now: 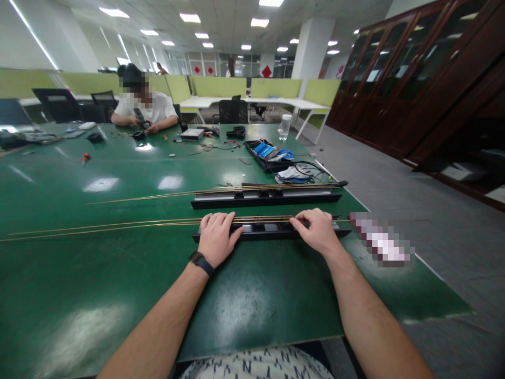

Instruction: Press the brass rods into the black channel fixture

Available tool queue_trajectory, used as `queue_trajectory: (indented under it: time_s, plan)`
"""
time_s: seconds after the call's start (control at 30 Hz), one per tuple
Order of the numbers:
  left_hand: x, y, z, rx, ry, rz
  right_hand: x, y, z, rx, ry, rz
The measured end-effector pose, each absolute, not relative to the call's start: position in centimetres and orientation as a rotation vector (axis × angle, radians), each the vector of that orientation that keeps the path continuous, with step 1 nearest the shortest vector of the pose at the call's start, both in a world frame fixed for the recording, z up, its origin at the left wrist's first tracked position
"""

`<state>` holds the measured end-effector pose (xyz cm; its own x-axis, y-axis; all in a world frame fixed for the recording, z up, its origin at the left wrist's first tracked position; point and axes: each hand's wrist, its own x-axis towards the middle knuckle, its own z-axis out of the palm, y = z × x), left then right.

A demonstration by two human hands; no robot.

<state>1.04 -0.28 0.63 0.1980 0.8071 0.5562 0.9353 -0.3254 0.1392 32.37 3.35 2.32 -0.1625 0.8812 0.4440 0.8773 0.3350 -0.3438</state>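
A long black channel (268, 236) with pale inner sections lies crosswise on the green table in front of me. Thin brass-coloured rods (150, 225) run along its top and stick out far to the left. My left hand (216, 237) rests over the channel's left end, fingers bent across the far side and thumb apart on the near side. Towards the right end, my right hand (315, 229) has thumb and forefinger closed at the rods. Its other fingers are curled, and the exact grip point is partly hidden.
A second black channel (268, 201) with thin rods lies just beyond. Behind it are a black tray (264, 163) with blue items, grey-white gloves (294, 175) and a clear cup (284, 128). A blurred-out item (381, 239) lies right. A person (145, 105) sits across the table (98, 284).
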Motion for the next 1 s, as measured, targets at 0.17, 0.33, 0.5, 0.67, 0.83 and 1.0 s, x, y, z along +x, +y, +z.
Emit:
queue_trajectory:
  time_s: [0.17, 0.33, 0.5, 0.67, 0.83, 1.0]
  plan:
    - [1.0, -0.22, 0.57, -2.253, -1.665, -0.825, 32.12, 3.31, 2.21, -1.515, -2.041, 0.021]
    - [1.04, -0.25, 0.58, -2.253, -1.667, -0.83, 32.12, 3.32, 2.19, -1.52, -2.039, 0.038]
    - [1.0, -0.27, 0.61, -2.251, -1.66, -0.818, 32.11, 3.34, 2.32, -1.537, -2.03, 0.023]
    - [0.95, -0.16, 0.49, -2.246, -1.659, -0.809, 32.54, 3.5, 2.36, -1.568, -2.031, 0.014]
    - [1.03, -0.21, 0.55, -2.243, -1.66, -0.812, 32.77, 3.51, 2.29, -1.576, -2.03, -0.003]
    - [1.05, -0.22, 0.56, -2.236, -1.652, -0.82, 32.42, 3.44, 2.11, -1.517, -2.044, 0.004]
